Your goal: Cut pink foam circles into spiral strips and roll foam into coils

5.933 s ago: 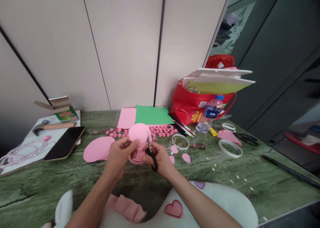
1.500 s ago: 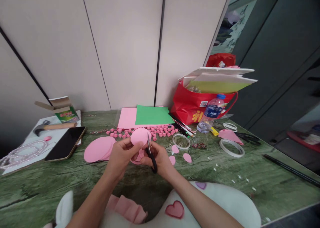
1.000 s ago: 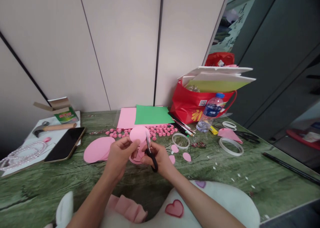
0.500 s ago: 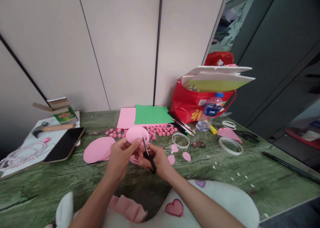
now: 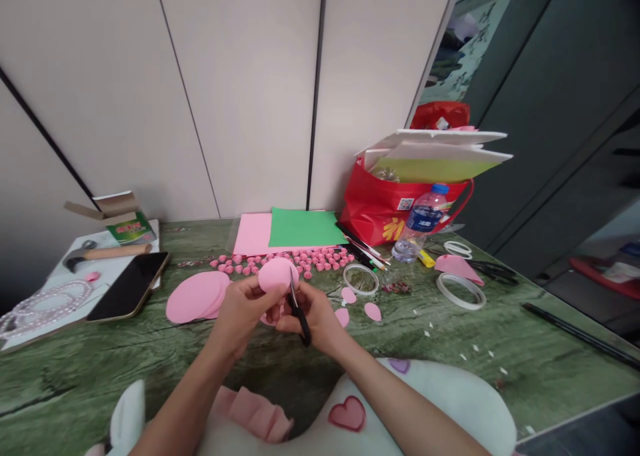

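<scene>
Pinched in my left hand is a pink paper circle, raised above the table. My right hand is closed around the black handles of a pair of scissors, whose blades point up at the circle's right side. Whether the blades bite into the paper is hard to make out. Left of my left hand lies a stack of pink paper circles. Small pink petal-shaped pieces rest to the right of my right hand. Behind the hands spread several small pink paper rolls.
Farther back lie green paper, pens, a red bag and a water bottle. Tape rolls sit at right. On the left are a phone, a hammer and a bead string. A plush toy fills the front.
The pink circle has shifted slightly right and down and turned in my left hand. The scissors stand a little steeper along its right side. Both hands keep their hold.
</scene>
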A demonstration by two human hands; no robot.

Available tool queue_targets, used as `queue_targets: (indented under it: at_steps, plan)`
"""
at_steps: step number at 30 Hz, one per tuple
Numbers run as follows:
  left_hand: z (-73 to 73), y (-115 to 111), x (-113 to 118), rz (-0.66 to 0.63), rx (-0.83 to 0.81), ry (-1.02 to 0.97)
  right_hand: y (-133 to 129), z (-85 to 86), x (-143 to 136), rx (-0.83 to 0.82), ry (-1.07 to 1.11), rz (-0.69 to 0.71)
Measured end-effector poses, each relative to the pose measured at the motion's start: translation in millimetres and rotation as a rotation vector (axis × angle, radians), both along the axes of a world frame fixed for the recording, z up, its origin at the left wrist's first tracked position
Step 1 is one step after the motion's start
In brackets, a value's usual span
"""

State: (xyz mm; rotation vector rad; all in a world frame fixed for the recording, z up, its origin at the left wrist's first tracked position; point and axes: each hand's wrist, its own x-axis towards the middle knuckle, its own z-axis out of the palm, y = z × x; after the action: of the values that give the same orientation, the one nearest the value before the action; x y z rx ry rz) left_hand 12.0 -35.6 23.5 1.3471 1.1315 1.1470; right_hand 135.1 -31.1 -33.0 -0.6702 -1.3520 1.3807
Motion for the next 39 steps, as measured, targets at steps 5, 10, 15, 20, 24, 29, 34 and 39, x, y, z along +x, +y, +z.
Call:
queue_targets:
  at_steps: [5,10,15,20,24,29,34,39]
  plan:
    - [1.2,-1.8,-0.4,0.013,0.011,-0.002,1.3,-1.2,0.0,-0.022,-0.003,0.004]
    - [-0.5,0.2,-2.2,0.021,0.019,0.004,0.6,1.7,2.0,-0.023,-0.049,-0.024]
    - [-0.9,0.9,-3.0,0.016,0.036,0.010,-0.8,4.3,1.3,-0.047,-0.038,-0.037]
    - [-1.2,-0.3,-4.3,0.002,0.052,0.002,-1.8,7.0,0.3,-0.041,-0.008,-0.018]
    - [-0.4,-0.1,-4.6,-0.002,0.047,-0.001,-1.8,6.9,0.3,-0.044,0.015,-0.005]
    - [1.8,0.9,-3.4,0.003,0.031,-0.005,-1.8,6.5,0.8,-0.058,0.010,-0.026]
    - [4.0,0.4,-3.4,0.044,0.054,-0.027,-3.1,10.6,0.6,-0.104,0.005,-0.038]
    - [3.9,0.4,-4.0,0.043,0.060,-0.046,-3.3,12.4,0.5,-0.154,0.014,-0.056]
